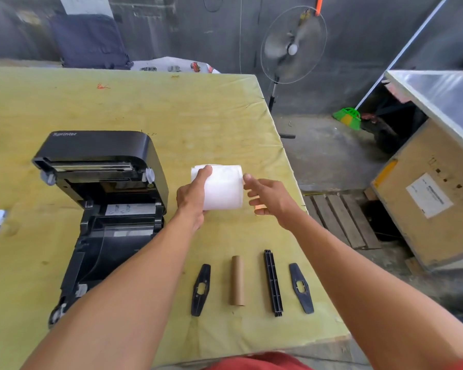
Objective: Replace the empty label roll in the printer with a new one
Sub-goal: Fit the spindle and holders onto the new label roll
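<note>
- Label roll (pixel 223 188), white and full, is held over the table (pixel 171 108), toward its right edge and just right of the printer.
- From my feed, the left hand (pixel 191 198) grips the roll's left end, with the thumb laid over the top and the fingers out of sight beneath.
- The right hand (pixel 270 198) is loose and holds nothing. Its index fingertip reaches the roll's right end, but I cannot tell whether it truly touches.
- The black printer (pixel 104 182) sits near the left edge with its lid swung up and its bay exposed.
- Along the near edge I count 4 parts lying apart in a row: a black guide (pixel 201 289), the bare cardboard core (pixel 237 280), a long black spindle (pixel 273 283) and a 2nd black guide (pixel 301 288).
</note>
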